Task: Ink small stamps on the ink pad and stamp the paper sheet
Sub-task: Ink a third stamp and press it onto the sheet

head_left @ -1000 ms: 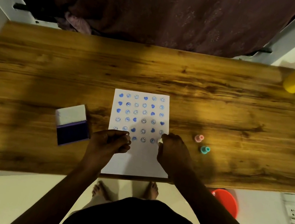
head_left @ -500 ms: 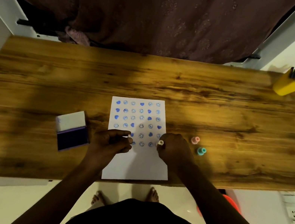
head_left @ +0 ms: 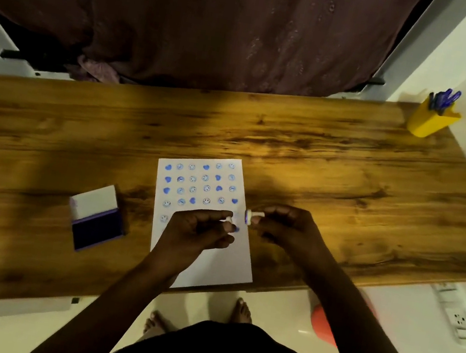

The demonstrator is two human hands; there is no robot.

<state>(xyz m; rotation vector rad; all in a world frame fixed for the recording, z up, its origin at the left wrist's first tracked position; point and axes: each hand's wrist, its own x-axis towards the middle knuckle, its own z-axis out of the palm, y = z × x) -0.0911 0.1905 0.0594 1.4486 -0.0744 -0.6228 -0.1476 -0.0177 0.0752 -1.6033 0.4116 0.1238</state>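
Note:
A white paper sheet (head_left: 221, 255) lies at the desk's near edge, its upper half covered with rows of blue heart and smiley prints. My left hand (head_left: 197, 230) rests over the sheet's middle, pinching a small white stamp (head_left: 229, 220) at its fingertips. My right hand (head_left: 288, 226) hovers at the sheet's right edge and holds another small white stamp (head_left: 252, 215) sideways, its blue inked face turned left. The open ink pad (head_left: 96, 219), white lid up and dark blue pad showing, sits on the desk left of the sheet, apart from both hands.
The wooden desk (head_left: 350, 172) spans the view. A yellow pen holder (head_left: 431, 119) with blue pens stands at the far right corner. A dark curtain (head_left: 192, 13) hangs behind. A wall socket (head_left: 458, 320) and an orange object (head_left: 322, 324) lie below the desk's right side.
My right hand has lifted its stamp off the sheet and turned it sideways, moving right. The view shifted, and the pink and teal stamps beside the sheet are now hidden by my right hand.

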